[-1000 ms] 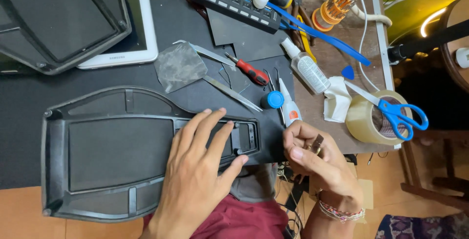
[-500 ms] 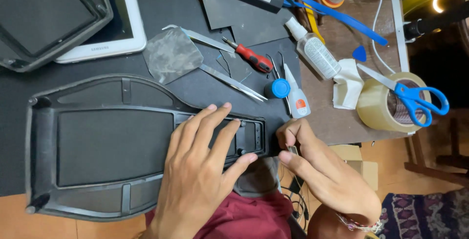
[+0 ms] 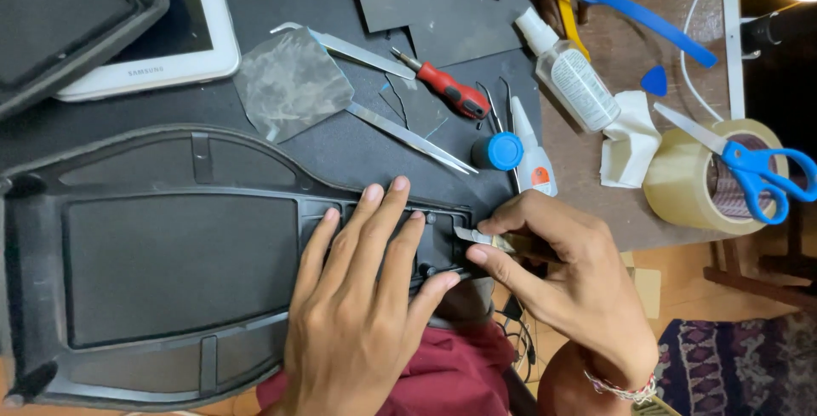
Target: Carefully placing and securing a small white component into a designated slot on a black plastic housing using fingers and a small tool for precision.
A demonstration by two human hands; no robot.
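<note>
The left hand (image 3: 362, 310) lies flat, palm down, fingers spread and stretched forward, thumb angled out to the right. Just beside it, the right hand (image 3: 566, 276) curls inward, thumb and forefinger pinched together at their tips, pointing toward the left hand's thumb. A beaded bracelet circles the right wrist.

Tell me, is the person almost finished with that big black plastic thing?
Hard to say. The left hand presses flat on the narrow end of the black plastic shell, and the right hand pinches a small pale strip against its edge, so that step is in hand. The glue bottle, screwdriver and scissors lie out, not packed away.
</note>
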